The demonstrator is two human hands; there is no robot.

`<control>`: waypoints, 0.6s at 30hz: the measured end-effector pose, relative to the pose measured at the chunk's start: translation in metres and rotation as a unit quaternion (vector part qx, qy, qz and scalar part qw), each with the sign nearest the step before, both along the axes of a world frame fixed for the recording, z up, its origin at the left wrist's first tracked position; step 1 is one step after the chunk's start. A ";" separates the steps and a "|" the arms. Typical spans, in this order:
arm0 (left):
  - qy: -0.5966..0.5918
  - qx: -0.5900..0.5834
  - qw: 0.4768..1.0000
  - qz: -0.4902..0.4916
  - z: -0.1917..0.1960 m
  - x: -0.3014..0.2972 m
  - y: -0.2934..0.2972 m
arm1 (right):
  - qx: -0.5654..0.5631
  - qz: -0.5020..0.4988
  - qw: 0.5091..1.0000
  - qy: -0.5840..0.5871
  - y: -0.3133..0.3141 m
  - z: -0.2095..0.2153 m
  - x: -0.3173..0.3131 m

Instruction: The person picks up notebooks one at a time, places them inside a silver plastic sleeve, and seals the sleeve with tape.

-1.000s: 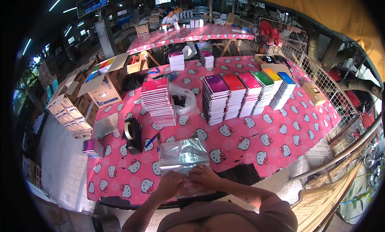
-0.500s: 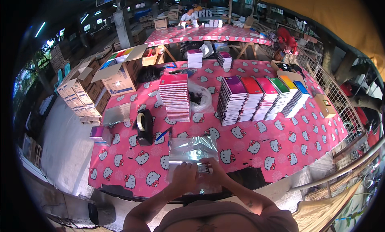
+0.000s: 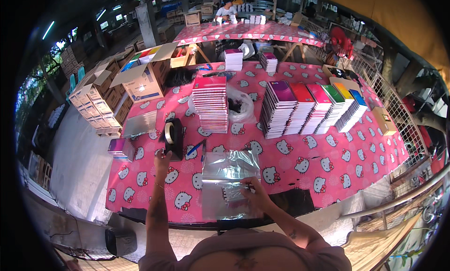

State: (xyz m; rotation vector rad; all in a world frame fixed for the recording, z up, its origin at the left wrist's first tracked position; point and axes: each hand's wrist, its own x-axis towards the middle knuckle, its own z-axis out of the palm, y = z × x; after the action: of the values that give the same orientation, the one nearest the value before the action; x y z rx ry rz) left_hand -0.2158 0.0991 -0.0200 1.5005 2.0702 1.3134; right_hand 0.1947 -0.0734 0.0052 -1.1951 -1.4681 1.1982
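My left hand (image 3: 162, 157) reaches out to the near end of a black tape dispenser (image 3: 173, 137) holding a roll of tape. Its fingertips touch the dispenser, but I cannot make out their grip. My right hand (image 3: 251, 189) holds a small pack wrapped in clear plastic (image 3: 233, 196), pressing it onto a pile of clear plastic bags (image 3: 229, 168) on the pink patterned table (image 3: 328, 170) right in front of me. A blue pen (image 3: 194, 149) lies between the dispenser and the bags.
A tall stack of pink notebooks (image 3: 210, 104) stands behind the bags, with a row of coloured notebook stacks (image 3: 311, 107) to its right. Open cardboard boxes (image 3: 140, 79) crowd the left. A small notebook pile (image 3: 121, 149) sits at the left edge. A person works at a far table (image 3: 243, 32).
Both hands were together on the plastic-wrapped pack. My left hand has let go and stretched left and forward to the tape dispenser, while my right hand stays on the pack.
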 end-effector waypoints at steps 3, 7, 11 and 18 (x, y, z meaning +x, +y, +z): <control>-0.285 -0.092 0.954 -0.019 0.007 0.003 0.016 | 0.013 0.000 1.000 -0.018 0.002 -0.006 0.006; -0.348 -0.095 0.932 -0.039 0.003 -0.013 0.023 | 0.008 0.003 1.000 -0.016 0.002 -0.007 0.007; -0.496 0.062 0.864 -0.067 -0.045 0.015 -0.002 | -0.075 -0.019 0.997 0.022 -0.003 0.006 0.005; 0.376 -0.179 0.909 0.019 0.016 -0.030 -0.006 | -0.026 -0.035 0.998 0.041 -0.003 -0.010 -0.002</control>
State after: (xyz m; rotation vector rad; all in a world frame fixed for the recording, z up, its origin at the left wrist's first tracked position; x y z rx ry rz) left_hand -0.2460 0.0935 -0.0036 1.9763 2.5866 0.3000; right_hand 0.1931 -0.0764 -0.0045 -1.2080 -1.3328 1.2294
